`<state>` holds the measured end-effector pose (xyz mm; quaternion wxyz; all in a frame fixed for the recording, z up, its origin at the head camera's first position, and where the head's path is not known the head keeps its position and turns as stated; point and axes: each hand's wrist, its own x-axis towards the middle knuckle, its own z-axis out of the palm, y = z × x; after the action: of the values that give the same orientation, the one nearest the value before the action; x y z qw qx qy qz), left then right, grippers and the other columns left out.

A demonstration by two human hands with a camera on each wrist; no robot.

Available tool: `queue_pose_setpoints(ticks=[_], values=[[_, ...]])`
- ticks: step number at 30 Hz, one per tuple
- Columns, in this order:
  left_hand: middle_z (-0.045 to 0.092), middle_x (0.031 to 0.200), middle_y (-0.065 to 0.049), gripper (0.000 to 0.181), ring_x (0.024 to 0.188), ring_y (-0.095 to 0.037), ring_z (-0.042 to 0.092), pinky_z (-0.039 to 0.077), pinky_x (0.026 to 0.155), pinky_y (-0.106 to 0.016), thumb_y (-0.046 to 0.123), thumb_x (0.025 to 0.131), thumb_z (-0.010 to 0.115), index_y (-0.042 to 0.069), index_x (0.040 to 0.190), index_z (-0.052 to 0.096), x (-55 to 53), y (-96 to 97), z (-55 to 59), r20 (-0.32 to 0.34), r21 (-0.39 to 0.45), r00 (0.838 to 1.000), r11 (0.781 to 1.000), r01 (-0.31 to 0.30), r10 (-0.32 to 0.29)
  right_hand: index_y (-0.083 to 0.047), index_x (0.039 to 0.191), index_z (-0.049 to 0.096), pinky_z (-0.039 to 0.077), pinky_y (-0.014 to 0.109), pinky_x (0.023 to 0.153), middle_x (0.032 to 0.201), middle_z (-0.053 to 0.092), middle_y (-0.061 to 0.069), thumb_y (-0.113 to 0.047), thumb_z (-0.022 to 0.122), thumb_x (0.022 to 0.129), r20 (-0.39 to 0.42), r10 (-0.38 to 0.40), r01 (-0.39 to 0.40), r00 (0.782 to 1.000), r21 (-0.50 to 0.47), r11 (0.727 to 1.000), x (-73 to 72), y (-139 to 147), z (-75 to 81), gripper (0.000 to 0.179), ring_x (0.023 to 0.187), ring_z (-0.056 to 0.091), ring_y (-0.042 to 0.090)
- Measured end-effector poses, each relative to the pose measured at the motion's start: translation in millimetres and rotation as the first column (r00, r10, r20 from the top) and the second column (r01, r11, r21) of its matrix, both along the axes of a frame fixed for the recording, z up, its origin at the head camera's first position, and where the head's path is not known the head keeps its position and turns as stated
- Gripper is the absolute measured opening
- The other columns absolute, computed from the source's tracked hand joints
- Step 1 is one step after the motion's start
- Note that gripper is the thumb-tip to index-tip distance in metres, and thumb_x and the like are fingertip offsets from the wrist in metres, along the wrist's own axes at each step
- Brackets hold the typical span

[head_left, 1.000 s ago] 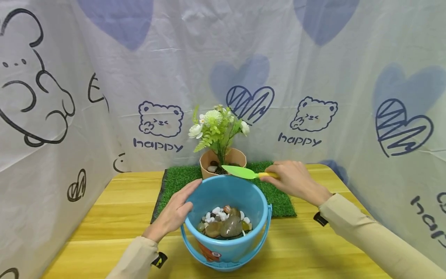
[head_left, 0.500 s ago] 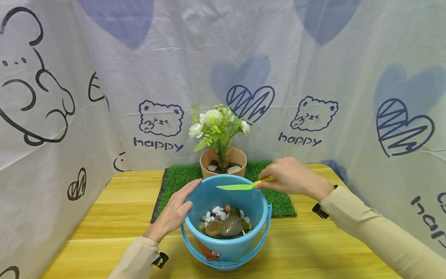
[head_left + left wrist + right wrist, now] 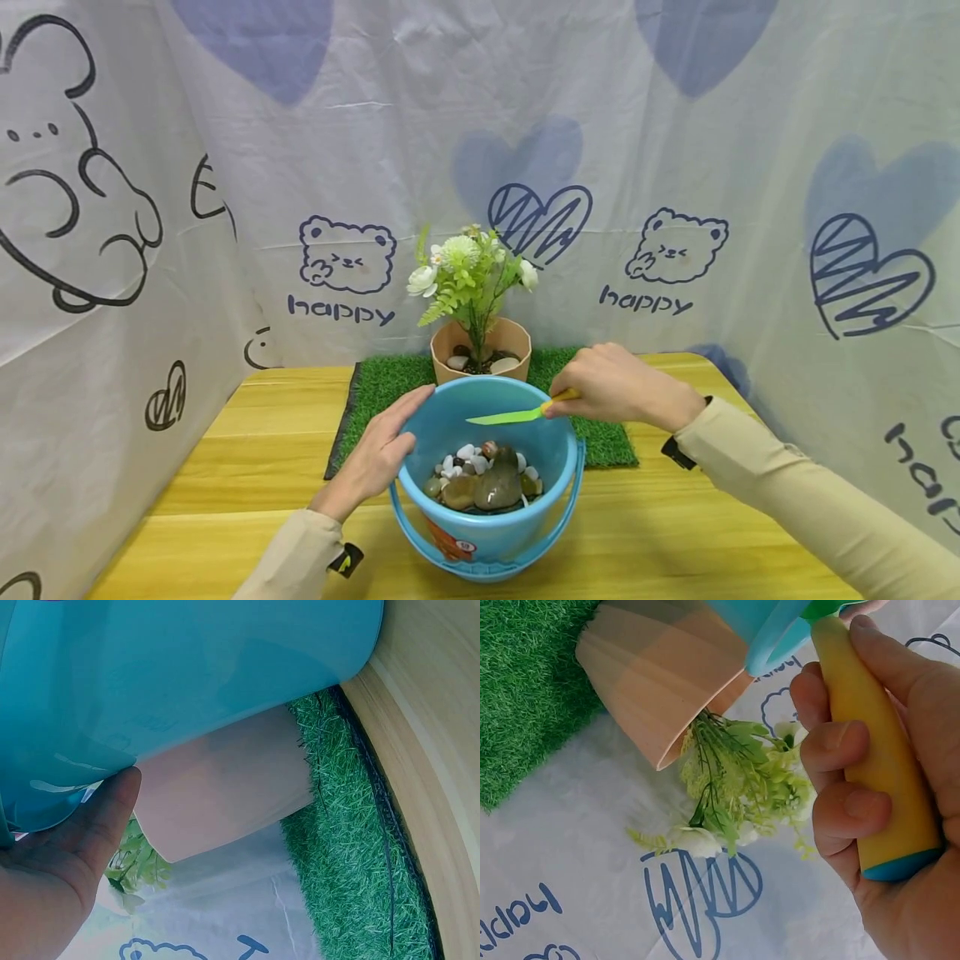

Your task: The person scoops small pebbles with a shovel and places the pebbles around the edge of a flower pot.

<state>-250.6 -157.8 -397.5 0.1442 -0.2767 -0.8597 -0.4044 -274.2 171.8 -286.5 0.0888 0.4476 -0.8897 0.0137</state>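
Note:
My right hand (image 3: pixel 600 383) grips the yellow handle (image 3: pixel 877 765) of a toy trowel, its fingers wrapped round it. The trowel's green blade (image 3: pixel 506 417) points left inside the mouth of a blue bucket (image 3: pixel 487 529), above the contents. My left hand (image 3: pixel 375 458) holds the bucket's left rim, thumb over the edge and fingers along the outer wall (image 3: pixel 180 667). Inside the bucket lie several white pebbles (image 3: pixel 467 452) and larger brown stones (image 3: pixel 498 485). The bucket stands upright with its handle hanging down in front.
Behind the bucket, a peach flowerpot (image 3: pixel 517 337) with white flowers and green leaves (image 3: pixel 468 271) stands on a green turf mat (image 3: pixel 611 442). Stones lie in the pot. The wooden table (image 3: pixel 247 467) is enclosed by printed white cloth (image 3: pixel 420 92).
My right hand has brought the trowel from over the flowerpot toward me and down into the bucket's mouth, with the blade now seen edge-on. My left hand keeps its place on the rim.

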Motion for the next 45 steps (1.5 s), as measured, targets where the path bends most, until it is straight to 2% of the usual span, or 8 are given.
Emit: queue_pose_setpoints(ticks=[7, 10, 13, 20, 27, 34, 41, 45], values=[[0.042, 0.153, -0.009, 0.072, 0.136, -0.032, 0.046, 0.043, 0.1, -0.054, 0.003, 0.08, 0.042, 0.013, 0.151, 0.04, 0.3, 0.7, 0.2, 0.001, -0.003, 1.0, 1.0, -0.001, 0.001, -0.027, 0.077, 0.073, 0.036, 0.02, 0.047, 0.065, 0.06, -0.018, -0.038, 0.073, 0.084, 0.068, -0.022, 0.019, 0.997, 0.042, 0.999, 4.2, -6, 6.6, 0.013, 0.05, 0.044, -0.002], [0.042, 0.153, -0.009, 0.072, 0.136, -0.032, 0.046, 0.043, 0.101, -0.054, 0.002, 0.08, 0.042, 0.012, 0.151, 0.04, 0.6, 1.0, 0.0, 0.001, 0.001, 1.0, 1.0, -0.004, 0.004, -0.027, 0.06, 0.06, 0.029, 0.019, 0.045, 0.053, 0.042, -0.017, -0.035, 0.075, 0.084, 0.088, -0.02, 0.012, 0.996, 0.089, 0.996, 7.3, -12, 12.0, 0.029, 0.046, 0.035, 0.0], [0.043, 0.153, -0.009, 0.071, 0.136, -0.031, 0.047, 0.043, 0.1, -0.054, 0.002, 0.08, 0.042, 0.012, 0.151, 0.041, 0.5, 1.5, -0.6, -0.001, 0.006, 1.0, 1.0, -0.005, 0.005, -0.025, 0.051, 0.047, 0.023, 0.02, 0.045, 0.05, 0.029, -0.014, -0.033, 0.076, 0.083, 0.106, -0.026, 0.012, 0.994, 0.135, 0.991, 10.5, -19, 17.7, 0.043, 0.045, 0.028, 0.002], [0.044, 0.152, -0.009, 0.07, 0.133, -0.031, 0.049, 0.045, 0.099, -0.053, 0.001, 0.08, 0.041, 0.01, 0.15, 0.041, 0.3, 1.8, -2.4, 0.005, 0.023, 1.0, 1.0, -0.004, 0.004, -0.022, 0.059, 0.071, 0.041, 0.022, 0.049, 0.052, 0.055, -0.016, -0.035, 0.079, 0.079, 0.209, -0.141, 0.089, 0.968, 0.238, 0.967, 15.0, -33, 26.3, 0.026, 0.047, 0.05, 0.004], [0.043, 0.152, -0.012, 0.07, 0.132, -0.031, 0.05, 0.046, 0.097, -0.053, 0.001, 0.081, 0.041, 0.011, 0.15, 0.04, 1.0, 1.9, -3.2, 0.003, 0.036, 1.0, 0.999, 0.004, -0.004, -0.02, 0.058, 0.071, 0.04, 0.023, 0.049, 0.049, 0.055, -0.015, -0.033, 0.079, 0.08, 0.284, -0.201, 0.109, 0.938, 0.308, 0.945, 13.1, -42, 29.7, 0.027, 0.047, 0.05, 0.005], [0.043, 0.152, -0.011, 0.069, 0.134, -0.032, 0.048, 0.044, 0.1, -0.054, 0.002, 0.081, 0.041, 0.008, 0.15, 0.041, 1.8, 3.4, -3.7, 0.007, 0.035, 1.0, 0.999, -0.001, 0.001, -0.023, 0.059, 0.074, 0.041, 0.023, 0.047, 0.055, 0.066, -0.006, -0.033, 0.078, 0.081, 0.422, -0.215, 0.056, 0.881, 0.357, 0.932, 15.6, -45, 31.7, 0.024, 0.043, 0.052, 0.007], [0.043, 0.152, -0.009, 0.069, 0.133, -0.031, 0.049, 0.046, 0.097, -0.053, 0.001, 0.081, 0.041, 0.009, 0.15, 0.041, 0.7, 1.9, -3.6, -0.004, 0.041, 1.0, 0.999, -0.008, 0.008, -0.022, 0.057, 0.073, 0.044, 0.025, 0.049, 0.055, 0.067, -0.003, -0.032, 0.077, 0.082, 0.413, -0.211, 0.057, 0.886, 0.355, 0.933, 23.3, -50, 35.4, 0.028, 0.041, 0.051, 0.008], [0.044, 0.152, -0.01, 0.069, 0.132, -0.031, 0.05, 0.046, 0.097, -0.052, 0.001, 0.081, 0.041, 0.008, 0.149, 0.042, 0.9, 2.5, -4.3, 0.009, 0.044, 1.0, 0.999, -0.007, 0.006, -0.02, 0.056, 0.073, 0.042, 0.023, 0.049, 0.055, 0.067, -0.003, -0.031, 0.077, 0.082, 0.372, -0.232, 0.089, 0.899, 0.363, 0.927, 24.6, -54, 27.9, 0.029, 0.042, 0.051, 0.007]])
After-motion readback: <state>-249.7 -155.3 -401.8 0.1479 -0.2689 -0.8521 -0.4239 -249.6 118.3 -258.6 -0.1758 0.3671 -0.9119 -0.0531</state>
